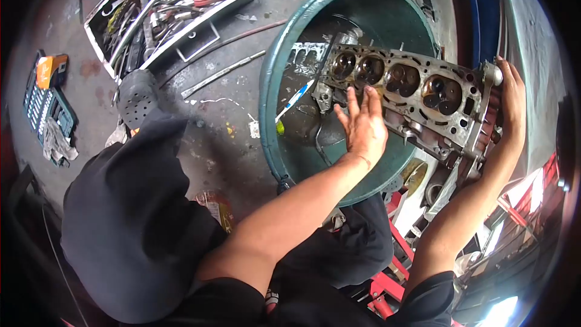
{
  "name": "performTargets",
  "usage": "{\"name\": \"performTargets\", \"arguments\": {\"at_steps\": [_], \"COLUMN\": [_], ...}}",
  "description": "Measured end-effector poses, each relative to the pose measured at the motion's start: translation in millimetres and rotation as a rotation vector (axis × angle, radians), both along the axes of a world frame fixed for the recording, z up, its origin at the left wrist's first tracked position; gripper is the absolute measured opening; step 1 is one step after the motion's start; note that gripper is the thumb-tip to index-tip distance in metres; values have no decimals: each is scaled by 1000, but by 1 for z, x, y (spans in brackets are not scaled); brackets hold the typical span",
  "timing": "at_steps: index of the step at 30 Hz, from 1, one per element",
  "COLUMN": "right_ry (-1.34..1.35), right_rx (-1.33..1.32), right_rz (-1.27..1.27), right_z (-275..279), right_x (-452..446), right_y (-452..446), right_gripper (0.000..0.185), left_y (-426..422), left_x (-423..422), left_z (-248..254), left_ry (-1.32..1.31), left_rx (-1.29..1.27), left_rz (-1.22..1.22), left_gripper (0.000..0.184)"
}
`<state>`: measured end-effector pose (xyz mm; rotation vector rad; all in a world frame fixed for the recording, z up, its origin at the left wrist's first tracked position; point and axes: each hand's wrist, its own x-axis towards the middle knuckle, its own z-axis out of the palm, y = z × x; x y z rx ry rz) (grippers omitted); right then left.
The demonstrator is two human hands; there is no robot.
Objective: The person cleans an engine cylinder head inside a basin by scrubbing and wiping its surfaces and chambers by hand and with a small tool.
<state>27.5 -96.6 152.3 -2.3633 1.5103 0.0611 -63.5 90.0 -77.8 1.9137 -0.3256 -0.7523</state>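
A metal engine cylinder head (417,88) lies tilted across the right rim of a round green tub (270,94), its face with several round chambers turned up. My left hand (368,124) rests at its lower left edge, fingers apart, fingertips at the metal beside the chambers. At the far right end, my right hand (513,100) is wrapped round the cylinder head's end and outer side. Inside the tub are dark liquid, another metal part (307,53) and a blue and white brush (296,100) leaning near the left wall.
A white drawer (181,33) full of tools stands at the upper left. A blue tool case (49,109) with an orange box (51,71) and grey gloves (59,139) lies far left. A metal bar (223,75) lies on the floor. Red metal framework (387,284) is at the lower right.
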Motion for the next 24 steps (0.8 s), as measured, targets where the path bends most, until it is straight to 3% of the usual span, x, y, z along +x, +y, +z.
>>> {"name": "performTargets", "arguments": {"at_steps": [1, 4, 5, 6, 8, 11, 13, 16, 19, 22, 24], "right_ry": [-4, -65, -37, -29, -55, -91, -82, -75, 96, -39, -32], "right_rx": [-20, 44, 2, 78, 48, -9, -49, 68, -11, 41, 84], "right_rz": [31, 19, 104, -17, 10, -5, 111, -18, 96, 81, 73], "right_z": [-2, -3, -2, 0, 0, -5, -8, -1, 1, -6, -3], "right_x": [-1, -4, -7, -3, -1, -7, -22, -12, -13, -21, -20], "right_y": [-11, -20, -23, -11, -5, -27, -49, -33, -46, -52, -51], "right_gripper": [40, 36, 34, 34, 33, 34, 37, 42, 43, 48, 49], "left_y": [5, 16, 13, 11, 5, 15, 11, 6, 9, 7, 13], "left_x": [-1, -8, -11, 0, 9, 0, -3, 9, -11, -4, 52], "left_z": [5, 29, 10, -4, -14, 34, 16, 9, 38, -7, -19], "left_ry": [-86, -81, -185, -93, -34, -73, -117, -12, -157, -341, 91], "left_rx": [-98, -162, -150, -113, -24, -226, -143, -11, -174, -76, 173], "left_rz": [74, -50, -4, 13, -25, -41, -45, -98, -42, -109, -483], "left_gripper": [59, 53, 51, 49, 49, 49, 50, 52, 50, 51, 52]}}
